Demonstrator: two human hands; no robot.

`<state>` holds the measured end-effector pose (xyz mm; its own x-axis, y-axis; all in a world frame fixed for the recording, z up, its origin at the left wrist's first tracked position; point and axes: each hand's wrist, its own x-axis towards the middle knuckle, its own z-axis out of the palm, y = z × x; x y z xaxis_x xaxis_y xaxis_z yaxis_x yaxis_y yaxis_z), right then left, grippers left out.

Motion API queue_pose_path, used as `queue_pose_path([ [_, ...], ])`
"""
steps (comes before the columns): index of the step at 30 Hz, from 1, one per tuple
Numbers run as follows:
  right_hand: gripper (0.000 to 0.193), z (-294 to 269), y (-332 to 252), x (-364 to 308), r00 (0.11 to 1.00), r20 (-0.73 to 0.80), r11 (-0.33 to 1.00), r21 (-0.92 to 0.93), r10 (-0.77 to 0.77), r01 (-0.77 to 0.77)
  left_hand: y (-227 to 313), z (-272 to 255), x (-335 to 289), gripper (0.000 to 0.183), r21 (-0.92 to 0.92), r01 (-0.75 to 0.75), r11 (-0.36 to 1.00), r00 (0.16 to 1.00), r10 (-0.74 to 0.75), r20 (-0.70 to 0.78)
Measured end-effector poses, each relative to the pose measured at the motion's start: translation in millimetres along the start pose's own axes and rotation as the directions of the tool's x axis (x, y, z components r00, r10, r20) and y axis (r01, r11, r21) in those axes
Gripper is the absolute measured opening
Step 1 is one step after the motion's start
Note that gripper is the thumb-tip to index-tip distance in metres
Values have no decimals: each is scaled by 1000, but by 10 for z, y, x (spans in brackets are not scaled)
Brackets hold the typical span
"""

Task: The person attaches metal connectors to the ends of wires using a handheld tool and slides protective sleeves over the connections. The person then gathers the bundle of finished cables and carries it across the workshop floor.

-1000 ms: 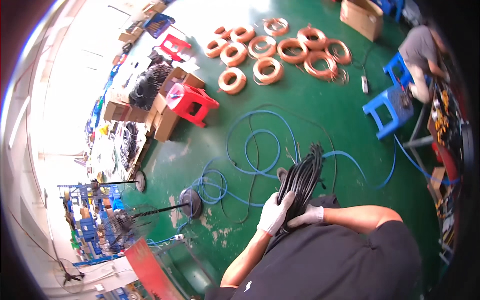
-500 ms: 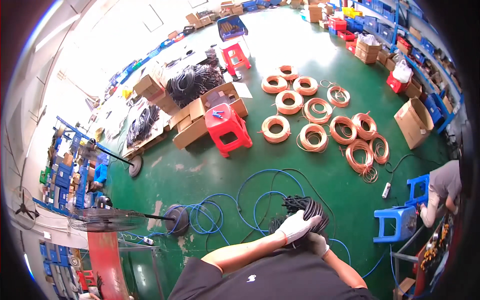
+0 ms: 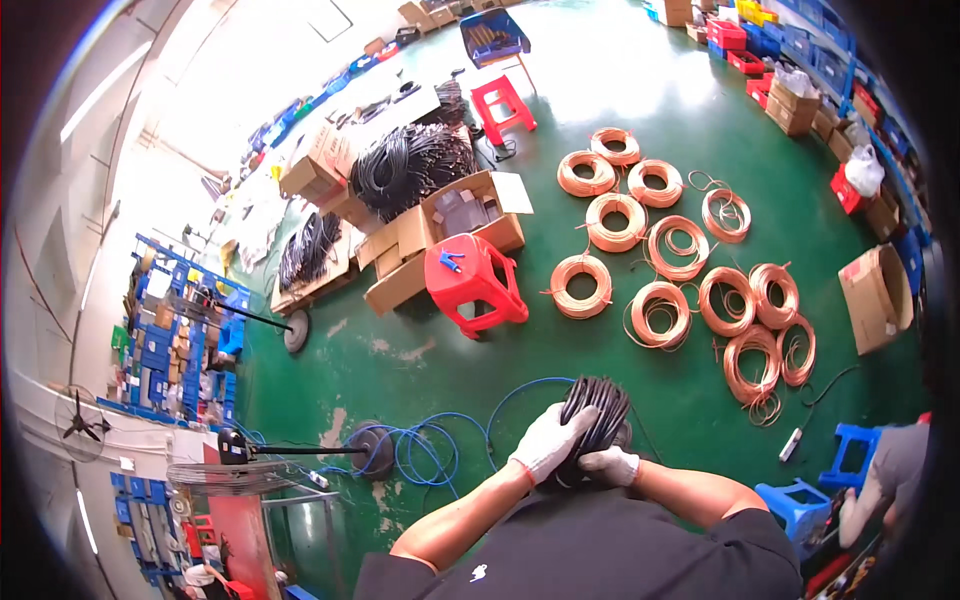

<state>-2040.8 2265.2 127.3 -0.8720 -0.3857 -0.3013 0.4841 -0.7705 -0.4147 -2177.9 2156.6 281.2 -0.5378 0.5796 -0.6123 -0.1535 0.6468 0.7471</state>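
Observation:
A thick bundle of black cables (image 3: 598, 412) is held up in front of my chest. My left hand (image 3: 551, 440), in a white work glove, is closed around the left side of the bundle. Gloved in white too, my right hand (image 3: 612, 465) grips its lower right side. Part of the bundle is hidden behind my hands and dark shirt. Beyond it on the green floor lie several coils of copper-coloured tubing or wire (image 3: 616, 222).
A red stool (image 3: 470, 285) bearing a blue air gun (image 3: 450, 261) stands before open cardboard boxes (image 3: 400, 255) and heaped black cables (image 3: 410, 170). Blue hose (image 3: 425, 450) loops by a fan base (image 3: 373, 452). At right, another person (image 3: 890, 480) sits near blue stools (image 3: 795, 510).
The cable bundle now stands more upright between my hands. My right hand has come up to its right side, and my left hand has moved slightly left. The whole view has shifted.

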Motion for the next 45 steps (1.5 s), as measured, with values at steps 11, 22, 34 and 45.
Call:
queue_pose_path([
  [11, 64, -279, -1235, 612, 947, -242, 902, 323, -213, 286, 746, -508, 1423, 83, 79, -90, 993, 991, 81, 111],
  [22, 92, -611, -2329, 1029, 810, -375, 830, 158, -451, 535, 1718, -870, 2563, 104, 272, -240, 932, 934, 145, 326],
  [34, 77, -1656, -3910, 1530, 904, -264, 927, 78, -337, 368, 2655, -1297, 3754, 85, 221, -445, 868, 894, 417, 163],
  [45, 76, -1128, -6124, 2618, 678, -259, 704, -11, -688, 710, 2073, -2414, 5703, 133, 258, -446, 857, 884, 377, 276],
])
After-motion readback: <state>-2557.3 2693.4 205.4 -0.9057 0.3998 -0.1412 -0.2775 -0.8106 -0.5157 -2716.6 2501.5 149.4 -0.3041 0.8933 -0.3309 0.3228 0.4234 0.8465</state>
